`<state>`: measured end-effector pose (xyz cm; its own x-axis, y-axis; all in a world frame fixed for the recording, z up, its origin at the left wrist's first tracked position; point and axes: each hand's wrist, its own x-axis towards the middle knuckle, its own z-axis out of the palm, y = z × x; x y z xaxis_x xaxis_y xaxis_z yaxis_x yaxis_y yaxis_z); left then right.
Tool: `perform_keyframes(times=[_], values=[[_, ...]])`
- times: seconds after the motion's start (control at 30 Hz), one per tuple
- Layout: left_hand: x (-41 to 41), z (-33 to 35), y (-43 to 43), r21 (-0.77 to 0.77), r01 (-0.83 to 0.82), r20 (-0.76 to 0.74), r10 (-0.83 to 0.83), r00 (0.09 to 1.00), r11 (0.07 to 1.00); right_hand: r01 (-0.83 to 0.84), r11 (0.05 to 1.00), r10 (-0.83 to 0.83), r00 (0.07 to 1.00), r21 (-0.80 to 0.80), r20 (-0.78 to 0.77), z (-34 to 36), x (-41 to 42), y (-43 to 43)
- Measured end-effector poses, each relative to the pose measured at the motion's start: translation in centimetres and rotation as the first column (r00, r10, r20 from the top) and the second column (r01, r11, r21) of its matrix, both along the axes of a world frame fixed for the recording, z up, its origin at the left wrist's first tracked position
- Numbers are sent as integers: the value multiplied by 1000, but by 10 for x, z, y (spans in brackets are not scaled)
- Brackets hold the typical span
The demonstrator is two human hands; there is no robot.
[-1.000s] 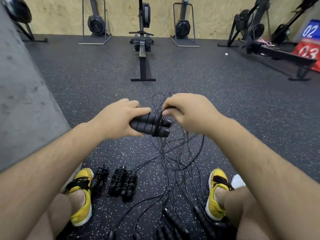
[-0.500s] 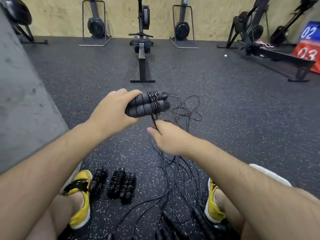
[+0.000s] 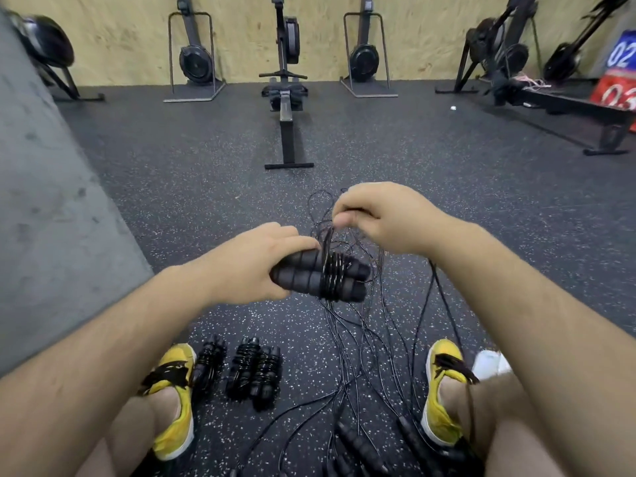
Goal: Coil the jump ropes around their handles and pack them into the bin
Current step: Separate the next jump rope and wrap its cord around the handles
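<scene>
three wound jump rope bundles (image 3: 237, 370) lie on the floor (image 3: 206, 187) beside the left yellow shoe (image 3: 175, 397). the left hand (image 3: 254, 259) grips a pair of black foam handles (image 3: 323, 277) with a few turns of rope around them. the right hand (image 3: 382, 216) pinches the thin rope (image 3: 327, 235) just above. loose rope tangle (image 3: 364, 346) trails down to the floor between the feet.
</scene>
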<state>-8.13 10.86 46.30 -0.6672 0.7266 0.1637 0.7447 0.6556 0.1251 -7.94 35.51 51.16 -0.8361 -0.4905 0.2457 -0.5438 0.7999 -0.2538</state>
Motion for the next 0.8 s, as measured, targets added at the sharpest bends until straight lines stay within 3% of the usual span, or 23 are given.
perform_keyframes(times=[0.13, 0.23, 0.37, 0.47, 0.53, 0.63, 0.7, 0.8], values=[[24, 17, 9, 323, -57, 152, 8, 988, 945, 86, 955, -3, 960, -284, 280, -17, -11, 2], [22, 20, 6, 392, -149, 76, 129, 989, 908, 134, 974, -55, 923, -185, 380, -30, 1, -21], [-9, 15, -9, 311, -315, -144, 372, 917, 897, 117, 990, -70, 891, -78, 448, -53, 22, -50], [-31, 1, -26, 200, -373, -219, 413, 884, 906, 49, 987, -104, 921, 153, 376, -46, 40, -56], [-37, -9, -31, 148, -382, -206, 406, 890, 912, 48, 978, -103, 957, 204, 271, -30, 51, -52], [-30, -18, -25, 70, -290, -172, 298, 939, 954, 91, 957, -87, 996, 274, -26, -9, 56, -43], [-22, -19, -18, 35, -192, -152, 195, 969, 981, 109, 958, -66, 984, 265, -165, -3, 45, -34], [-5, -12, -8, 77, -20, -43, 23, 999, 997, 75, 983, -44, 982, 167, -183, -2, 19, -16]])
